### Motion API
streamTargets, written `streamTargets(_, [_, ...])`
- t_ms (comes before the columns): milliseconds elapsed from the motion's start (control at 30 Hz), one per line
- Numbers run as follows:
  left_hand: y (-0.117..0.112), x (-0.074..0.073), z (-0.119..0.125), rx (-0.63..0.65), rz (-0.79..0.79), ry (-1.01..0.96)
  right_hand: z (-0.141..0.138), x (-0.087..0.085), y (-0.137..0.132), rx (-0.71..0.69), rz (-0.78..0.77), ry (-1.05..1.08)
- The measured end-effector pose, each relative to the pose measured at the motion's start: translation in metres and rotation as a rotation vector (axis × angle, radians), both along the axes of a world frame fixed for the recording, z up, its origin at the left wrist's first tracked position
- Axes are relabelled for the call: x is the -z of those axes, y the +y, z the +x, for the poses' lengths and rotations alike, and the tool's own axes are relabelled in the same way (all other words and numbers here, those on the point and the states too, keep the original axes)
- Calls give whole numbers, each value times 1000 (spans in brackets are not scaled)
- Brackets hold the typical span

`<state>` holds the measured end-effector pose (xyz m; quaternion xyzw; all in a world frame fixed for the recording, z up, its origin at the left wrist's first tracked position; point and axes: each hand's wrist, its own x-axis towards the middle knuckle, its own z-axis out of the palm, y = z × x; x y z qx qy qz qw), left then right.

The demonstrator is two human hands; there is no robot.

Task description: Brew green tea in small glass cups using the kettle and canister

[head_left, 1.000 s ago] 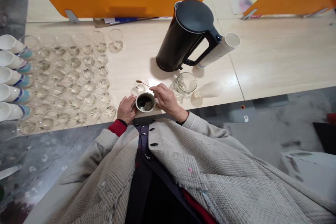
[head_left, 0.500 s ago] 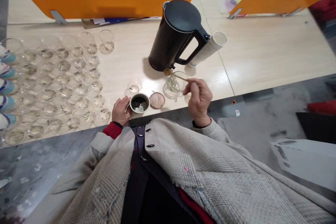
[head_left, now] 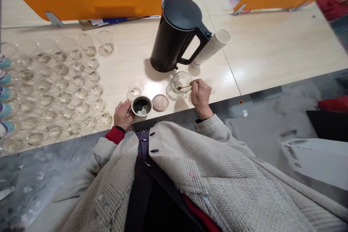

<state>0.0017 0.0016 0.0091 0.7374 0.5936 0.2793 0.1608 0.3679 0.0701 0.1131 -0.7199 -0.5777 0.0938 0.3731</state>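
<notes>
I look down on a pale wood-grain table (head_left: 130, 58). My right hand (head_left: 201, 98) is closed in a tight pinch on a thin gold-coloured spoon (head_left: 185, 87), and the spoon's tip reaches into a glass cup (head_left: 181, 83) to the left of my hand. My left hand (head_left: 122, 115) curves around the side of a white cup (head_left: 141, 106) of dark tea leaves near the table's near edge. Just right of that cup lies a round wooden lid (head_left: 160, 102), and just beyond it sits a small glass dish (head_left: 136, 90). Farther away stand a black electric kettle (head_left: 174, 32) and a stack of white paper cups (head_left: 212, 47) beside its handle. To the left, rows of glass tumblers (head_left: 62, 87) hold wet leaves, with teal-banded white cups (head_left: 5, 63) along the left edge.
</notes>
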Motion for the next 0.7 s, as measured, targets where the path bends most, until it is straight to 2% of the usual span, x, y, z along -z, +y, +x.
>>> streamTargets(300, [0, -2, 1, -3, -34, -4, -2, -1, 18, 134, -52, 640])
streamTargets(400, [0, -3, 1, -8, -42, -5, -4, 0, 18, 165, -44, 770])
streamTargets(567, [-1, -3, 1, -17, -27, -6, -3, 1, 7, 140, 26, 716])
streamTargets(700, [0, -3, 1, -17, -34, -10, 0, 3, -3, 90, 32, 472])
